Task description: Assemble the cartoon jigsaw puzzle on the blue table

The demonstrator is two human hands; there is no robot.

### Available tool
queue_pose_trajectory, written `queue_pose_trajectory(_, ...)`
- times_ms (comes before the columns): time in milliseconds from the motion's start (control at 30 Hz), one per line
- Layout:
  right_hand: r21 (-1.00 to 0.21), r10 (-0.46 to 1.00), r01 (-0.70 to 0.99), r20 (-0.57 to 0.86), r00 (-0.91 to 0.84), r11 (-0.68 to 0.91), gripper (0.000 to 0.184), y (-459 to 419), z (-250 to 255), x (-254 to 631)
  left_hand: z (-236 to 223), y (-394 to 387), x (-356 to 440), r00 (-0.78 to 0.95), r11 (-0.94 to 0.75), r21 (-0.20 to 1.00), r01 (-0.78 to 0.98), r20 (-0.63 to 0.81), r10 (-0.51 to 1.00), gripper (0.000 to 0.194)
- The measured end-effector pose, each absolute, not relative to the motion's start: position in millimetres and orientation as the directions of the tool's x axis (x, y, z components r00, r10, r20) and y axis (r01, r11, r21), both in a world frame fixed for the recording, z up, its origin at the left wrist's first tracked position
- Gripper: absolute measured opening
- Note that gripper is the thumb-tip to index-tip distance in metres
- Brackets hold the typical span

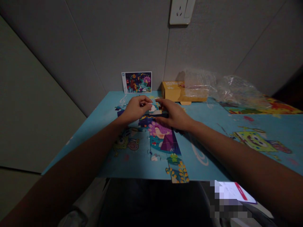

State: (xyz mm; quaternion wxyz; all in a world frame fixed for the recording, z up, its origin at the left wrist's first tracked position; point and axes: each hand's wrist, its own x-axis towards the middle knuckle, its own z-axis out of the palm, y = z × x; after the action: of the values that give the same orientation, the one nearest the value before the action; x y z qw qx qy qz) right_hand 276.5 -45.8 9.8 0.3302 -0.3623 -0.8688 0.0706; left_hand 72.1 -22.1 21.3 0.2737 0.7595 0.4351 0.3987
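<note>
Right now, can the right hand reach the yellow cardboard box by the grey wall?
Probably yes: the right hand is close in front of the yellow cardboard box, and its left part looks unblocked. Crinkled clear plastic wrapping overlaps only the right part.

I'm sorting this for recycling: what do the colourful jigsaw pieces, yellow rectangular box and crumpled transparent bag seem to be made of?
Colourful printed jigsaw pieces: probably cardboard with a smooth print, judging by flat shapes and knobbed edges.
Yellow rectangular box: likely thin, matte card, from its flat panels and fold-out flap.
Crumpled transparent bag: probably glossy plastic film, see-through with bright creases.
</note>
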Motion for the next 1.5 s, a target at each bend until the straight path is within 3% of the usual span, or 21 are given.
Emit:
queue_pose_trajectory(167, -0.362, 0.675, 0.587, 0.546, -0.496, 0.724, 0.050, -45.9, 11.8, 277.3, 23.1, -24.7, 72.6, 0.317, -0.444, 0.806, 0.391, 0.335, 0.887, 0.016)
queue_pose_trajectory(533, -0.261, 0.716, 0.711, 0.520, -0.466, 0.653, 0.046, -47.0, 18.0, 276.1, 21.7, -21.1, 67.2, 0.408, -0.442, 0.807, 0.393, 0.278, 0.870, 0.028)
queue_pose_trajectory(633, -0.313, 0.787, 0.786, 0.525, -0.325, 0.534, 0.042, -47.5, 21.7, 276.5, 21.4, -20.2, 63.4, 0.503, -0.541, 0.673, 0.505, 0.279, 0.818, 0.036)
queue_pose_trajectory(767, -0.471, 0.866, 0.795, 0.483, -0.130, 0.382, 0.048, -49.7, 23.9, 276.5, 20.0, -21.9, 57.8, 0.701, -0.704, 0.355, 0.615, 0.162, 0.695, 0.045)
queue_pose_trajectory(900, -0.539, 0.886, 0.730, 0.417, -0.202, 0.420, 0.050, -53.3, 22.8, 273.2, 23.8, -26.1, 53.7, 0.794, -0.776, 0.251, 0.578, 0.045, 0.606, 0.056)
queue_pose_trajectory(1100, -0.422, 0.899, 0.829, 0.389, -0.200, 0.367, 0.054, -52.3, 23.8, 274.0, 33.0, -28.1, 48.0, 0.831, -0.797, 0.250, 0.550, -0.066, 0.552, 0.071)
queue_pose_trajectory(1267, -0.323, 0.906, 0.914, 0.411, -0.098, 0.246, 0.061, -46.6, 21.5, 279.6, 32.1, -29.5, 47.3, 0.835, -0.796, 0.275, 0.540, -0.056, 0.547, 0.065)
queue_pose_trajectory(1500, -0.277, 0.894, 0.930, 0.435, -0.104, 0.243, 0.060, -44.7, 18.7, 280.8, 25.4, -23.6, 46.6, 0.785, -0.751, 0.276, 0.599, -0.017, 0.620, 0.065)
